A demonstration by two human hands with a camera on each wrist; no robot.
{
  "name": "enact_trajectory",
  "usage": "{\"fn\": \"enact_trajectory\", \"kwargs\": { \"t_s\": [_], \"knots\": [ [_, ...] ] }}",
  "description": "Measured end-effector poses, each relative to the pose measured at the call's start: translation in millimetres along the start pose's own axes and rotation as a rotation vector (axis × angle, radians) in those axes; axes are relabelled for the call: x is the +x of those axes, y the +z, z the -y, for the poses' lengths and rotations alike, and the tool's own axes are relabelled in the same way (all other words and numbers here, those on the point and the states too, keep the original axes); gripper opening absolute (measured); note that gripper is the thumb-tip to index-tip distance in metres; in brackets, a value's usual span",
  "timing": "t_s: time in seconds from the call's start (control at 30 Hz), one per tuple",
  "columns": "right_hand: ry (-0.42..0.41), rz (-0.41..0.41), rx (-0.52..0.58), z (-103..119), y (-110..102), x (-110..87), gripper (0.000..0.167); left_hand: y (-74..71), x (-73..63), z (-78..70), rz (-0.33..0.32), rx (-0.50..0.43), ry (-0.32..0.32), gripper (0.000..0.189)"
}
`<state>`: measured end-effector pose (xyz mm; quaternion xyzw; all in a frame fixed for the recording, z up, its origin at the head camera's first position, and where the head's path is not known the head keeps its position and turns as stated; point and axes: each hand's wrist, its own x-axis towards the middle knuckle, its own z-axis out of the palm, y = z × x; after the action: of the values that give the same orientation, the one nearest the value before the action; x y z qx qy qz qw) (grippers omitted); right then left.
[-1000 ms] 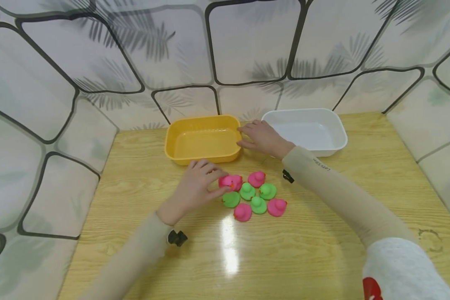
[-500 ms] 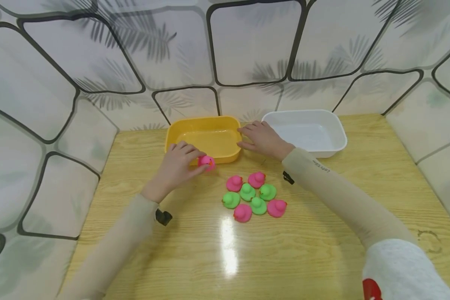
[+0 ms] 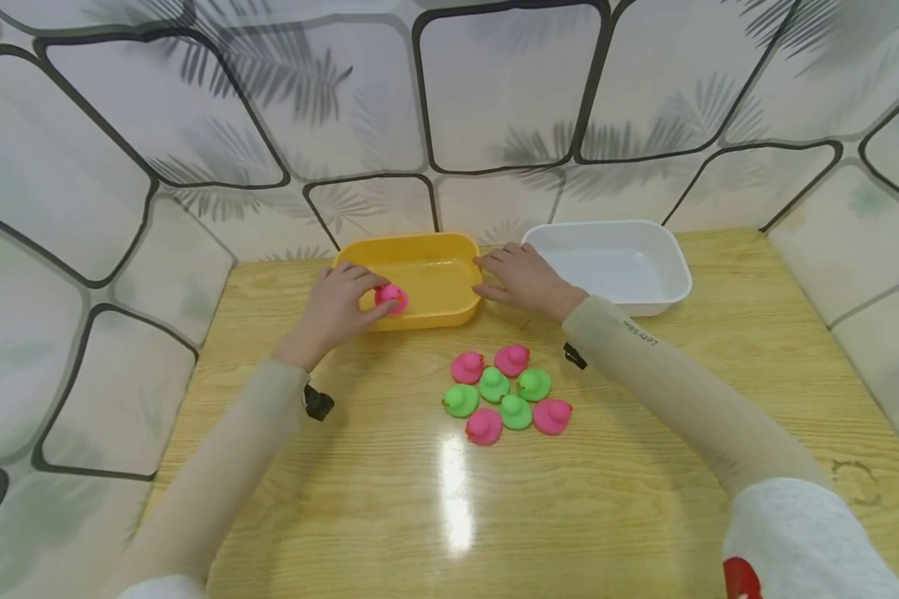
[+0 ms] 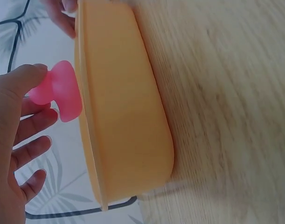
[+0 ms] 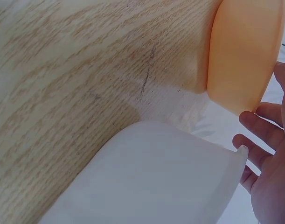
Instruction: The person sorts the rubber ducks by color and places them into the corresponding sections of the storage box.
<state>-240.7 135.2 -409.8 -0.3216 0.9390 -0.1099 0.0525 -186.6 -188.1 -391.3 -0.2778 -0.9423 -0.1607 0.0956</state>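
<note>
My left hand (image 3: 335, 308) pinches a pink toy duck (image 3: 391, 299) between thumb and fingers, over the near-left part of the yellow basin (image 3: 449, 310). Seen from the left wrist, the pink duck (image 4: 66, 91) is level with the rim of the yellow basin (image 4: 123, 102), its round head under my thumb. My right hand (image 3: 526, 279) is at the basin's right end, and its loosely extended fingers touch the rim there. In the right wrist view, the right hand (image 5: 273, 149) spans the gap between the yellow basin (image 5: 242, 56) and the white basin (image 5: 151, 172).
Pink ducks (image 3: 484, 426) and green ducks (image 3: 515, 411) lie clustered on the wooden table (image 3: 360, 507) in front of the basins. The white basin (image 3: 607, 306) stands at the back right, behind my right wrist. A patterned wall (image 3: 509, 91) rises behind both basins.
My left hand has lifted a pink duck from the cluster and carried it left and away from me, over the yellow basin. The right hand has stayed at the rim.
</note>
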Motion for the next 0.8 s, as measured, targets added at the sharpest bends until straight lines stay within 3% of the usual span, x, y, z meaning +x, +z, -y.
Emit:
{"fn": "enact_trajectory", "kwargs": {
  "t_s": [0.4, 0.6, 0.8],
  "knots": [
    [0.007, 0.0, -0.001, -0.2, 0.8, -0.4, 0.061, 0.2, 16.3, 26.9, 0.127, 0.047, -0.114, 0.042],
    [-0.012, -0.025, 0.003, -1.8, 2.0, -0.7, 0.059, -0.3, 22.9, 36.7, 0.142, 0.057, -0.142, 0.042],
    [-0.015, -0.025, 0.016, -2.1, 3.2, -0.4, 0.059, -2.8, 26.4, 36.5, 0.156, 0.06, -0.172, 0.04]
  ]
}}
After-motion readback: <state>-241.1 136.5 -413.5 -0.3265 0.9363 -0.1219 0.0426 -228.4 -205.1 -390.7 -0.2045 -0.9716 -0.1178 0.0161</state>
